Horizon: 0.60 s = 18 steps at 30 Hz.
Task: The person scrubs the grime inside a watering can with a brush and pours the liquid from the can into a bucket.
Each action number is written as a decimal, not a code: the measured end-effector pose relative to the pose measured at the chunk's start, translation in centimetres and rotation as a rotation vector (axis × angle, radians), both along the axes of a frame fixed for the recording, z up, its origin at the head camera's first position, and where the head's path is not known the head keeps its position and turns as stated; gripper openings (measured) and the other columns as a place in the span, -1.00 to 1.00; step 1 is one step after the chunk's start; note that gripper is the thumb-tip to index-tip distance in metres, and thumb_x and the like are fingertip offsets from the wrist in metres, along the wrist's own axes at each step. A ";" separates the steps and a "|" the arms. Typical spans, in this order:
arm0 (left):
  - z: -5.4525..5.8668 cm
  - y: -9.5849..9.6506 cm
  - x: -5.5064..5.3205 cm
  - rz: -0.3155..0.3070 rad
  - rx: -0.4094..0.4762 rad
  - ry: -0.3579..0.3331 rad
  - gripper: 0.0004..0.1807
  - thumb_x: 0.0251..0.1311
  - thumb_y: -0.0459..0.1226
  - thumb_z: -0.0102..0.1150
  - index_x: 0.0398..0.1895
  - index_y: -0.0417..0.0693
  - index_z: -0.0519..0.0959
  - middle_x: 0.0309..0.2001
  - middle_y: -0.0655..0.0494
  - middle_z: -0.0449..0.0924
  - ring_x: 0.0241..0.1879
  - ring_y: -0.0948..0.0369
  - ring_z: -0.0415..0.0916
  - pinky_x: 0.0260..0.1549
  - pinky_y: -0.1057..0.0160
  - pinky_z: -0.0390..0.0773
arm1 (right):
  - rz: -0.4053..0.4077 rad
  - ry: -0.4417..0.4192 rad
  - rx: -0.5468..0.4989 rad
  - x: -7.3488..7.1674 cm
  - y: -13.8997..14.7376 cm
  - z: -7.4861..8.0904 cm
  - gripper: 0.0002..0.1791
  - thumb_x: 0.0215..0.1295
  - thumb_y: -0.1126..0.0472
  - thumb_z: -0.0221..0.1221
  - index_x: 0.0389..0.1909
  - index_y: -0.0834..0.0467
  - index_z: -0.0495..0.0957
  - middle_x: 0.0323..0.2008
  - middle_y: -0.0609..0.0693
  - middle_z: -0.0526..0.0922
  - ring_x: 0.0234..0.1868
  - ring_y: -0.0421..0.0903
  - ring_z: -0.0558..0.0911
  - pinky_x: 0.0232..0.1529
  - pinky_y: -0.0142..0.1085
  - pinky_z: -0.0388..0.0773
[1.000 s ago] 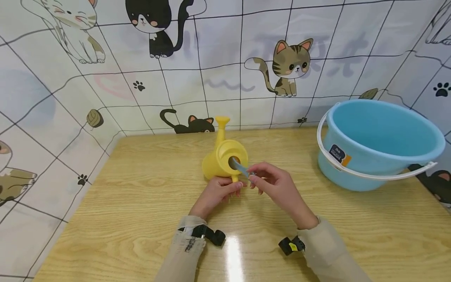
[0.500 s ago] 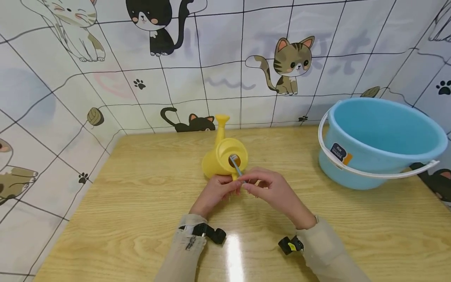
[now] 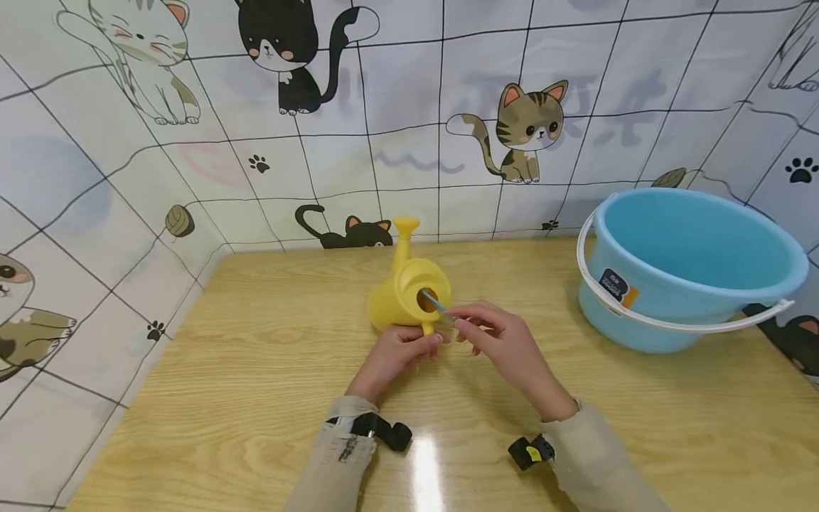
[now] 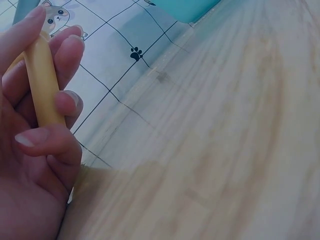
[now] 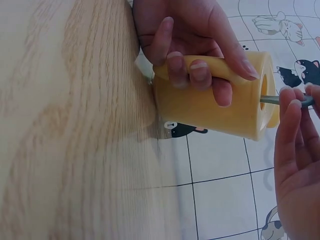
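Note:
A yellow watering can [image 3: 387,304] stands on the wooden table, its round opening facing me and its spout pointing to the wall. My left hand [image 3: 393,359] grips its handle [image 4: 44,85], fingers curled round it in the left wrist view. Between thumb and fingertips, my right hand [image 3: 505,345] pinches a slim blue-grey toothbrush [image 3: 435,303]. Its front end reaches through the opening, so its head is hidden inside the can. From the right wrist view, the toothbrush shaft [image 5: 270,99] runs straight into the hole, with the right fingers just outside the rim.
A large light-blue bucket [image 3: 640,320] with a white handle stands at the right side of the wooden table [image 3: 256,398]. Behind the table is a wall covering [image 3: 409,156] printed with cats and grid lines.
The toothbrush was drawn out until its bristled head showed at the opening, then moved back in. My right hand shifted left and then right again. The left hand keeps its grip.

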<state>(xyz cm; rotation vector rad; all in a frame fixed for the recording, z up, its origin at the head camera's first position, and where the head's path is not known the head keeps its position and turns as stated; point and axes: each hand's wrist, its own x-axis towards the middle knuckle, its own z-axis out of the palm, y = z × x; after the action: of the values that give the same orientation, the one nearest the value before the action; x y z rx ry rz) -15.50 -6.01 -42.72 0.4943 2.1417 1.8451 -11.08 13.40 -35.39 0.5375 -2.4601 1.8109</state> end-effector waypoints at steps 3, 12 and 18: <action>0.3 0.1 0.3 0.002 0.003 -0.007 -0.59 0.13 -0.07 0.12 -0.50 -0.31 0.57 -0.46 -0.19 0.50 -0.67 0.13 0.14 -0.73 0.36 0.16 | -0.063 -0.011 -0.023 0.0 0.0 -0.4 -0.76 0.23 0.21 0.10 -0.10 0.15 0.54 -0.34 0.06 0.57 -0.38 -0.10 0.53 -0.45 -0.25 0.51; -2.3 0.2 -0.4 0.021 -0.003 -0.033 -0.53 0.03 0.06 0.16 -0.47 -0.23 0.61 -0.53 -0.03 0.52 -0.67 0.18 0.16 -0.74 0.35 0.17 | -0.165 0.015 -0.004 0.2 0.0 -0.6 -0.76 0.22 0.20 0.11 -0.09 0.14 0.54 -0.31 0.08 0.55 -0.39 -0.10 0.52 -0.41 -0.22 0.52; -2.1 0.3 -0.8 0.015 0.005 0.005 -0.51 0.04 0.09 0.13 -0.48 -0.22 0.62 -0.49 0.00 0.57 -0.69 0.21 0.16 -0.75 0.35 0.17 | -0.169 0.023 -0.054 -0.3 0.2 -0.6 -0.77 0.21 0.24 0.12 -0.11 0.16 0.54 -0.31 0.04 0.53 -0.38 -0.09 0.53 -0.44 -0.20 0.52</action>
<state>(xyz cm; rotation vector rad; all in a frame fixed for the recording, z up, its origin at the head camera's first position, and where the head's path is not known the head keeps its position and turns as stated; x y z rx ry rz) -16.31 -5.73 -44.85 0.4857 2.1500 1.8591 -11.35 13.62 -35.94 0.3333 -2.3545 1.7884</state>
